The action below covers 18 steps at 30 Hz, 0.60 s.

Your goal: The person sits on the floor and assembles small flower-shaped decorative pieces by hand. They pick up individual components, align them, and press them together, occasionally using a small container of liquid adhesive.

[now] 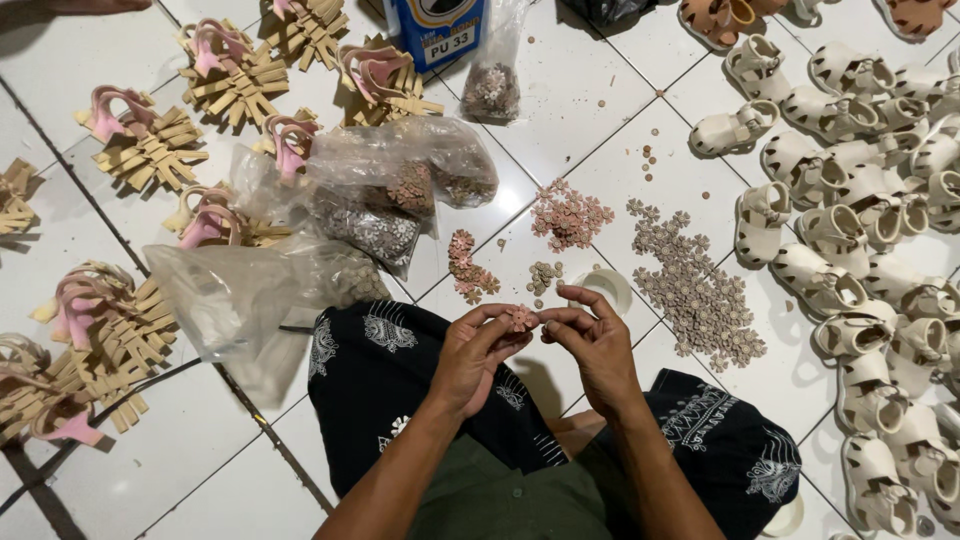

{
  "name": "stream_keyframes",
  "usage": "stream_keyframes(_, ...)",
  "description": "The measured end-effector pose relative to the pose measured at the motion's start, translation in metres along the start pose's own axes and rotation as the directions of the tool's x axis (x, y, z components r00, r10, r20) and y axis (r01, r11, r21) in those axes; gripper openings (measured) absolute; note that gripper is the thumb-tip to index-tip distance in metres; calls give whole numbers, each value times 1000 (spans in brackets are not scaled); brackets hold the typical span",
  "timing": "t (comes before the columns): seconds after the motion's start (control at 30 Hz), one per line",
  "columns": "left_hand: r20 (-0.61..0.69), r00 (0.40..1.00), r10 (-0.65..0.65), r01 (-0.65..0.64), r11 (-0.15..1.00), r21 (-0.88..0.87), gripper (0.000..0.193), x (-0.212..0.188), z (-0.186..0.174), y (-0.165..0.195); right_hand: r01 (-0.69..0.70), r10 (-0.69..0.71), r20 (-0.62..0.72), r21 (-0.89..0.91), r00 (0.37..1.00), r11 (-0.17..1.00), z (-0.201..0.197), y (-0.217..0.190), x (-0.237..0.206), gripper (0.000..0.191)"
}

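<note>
Both hands met over the lap: the left hand point(478, 350) and right hand point(592, 338) pinched one small pink flower piece point(520, 318) between fingertips, a light, steady grip suiting it. Piles of beige flowers point(695, 295), plastic bags point(400, 180) and cream sandals point(850, 200) crowded the tiled floor point(560, 100).

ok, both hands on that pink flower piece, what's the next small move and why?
Probably press the pink flower together at its centre. The left hand pinches it from below and the right hand fingertips meet it from the side, so it looks mid-assembly, not ready to set down by the small white cup.
</note>
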<state>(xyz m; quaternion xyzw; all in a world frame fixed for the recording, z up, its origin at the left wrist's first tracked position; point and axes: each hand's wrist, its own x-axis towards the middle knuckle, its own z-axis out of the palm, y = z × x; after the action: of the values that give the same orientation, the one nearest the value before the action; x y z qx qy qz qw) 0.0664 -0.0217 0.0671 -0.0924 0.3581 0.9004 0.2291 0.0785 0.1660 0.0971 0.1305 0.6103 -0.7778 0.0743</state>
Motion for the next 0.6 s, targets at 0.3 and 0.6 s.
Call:
stream_keyframes(0.3, -136, 989, 58, -37, 988, 147, 22, 14, -9, -9, 56, -81, -119, -203, 990, 978, -11, 9, -6, 56)
stream_keyframes(0.6, -97, 988, 117, -76, 934, 350, 29, 11, 0, -25, 283, -324, -78, -324, 943, 903, 2, 4, -18, 50)
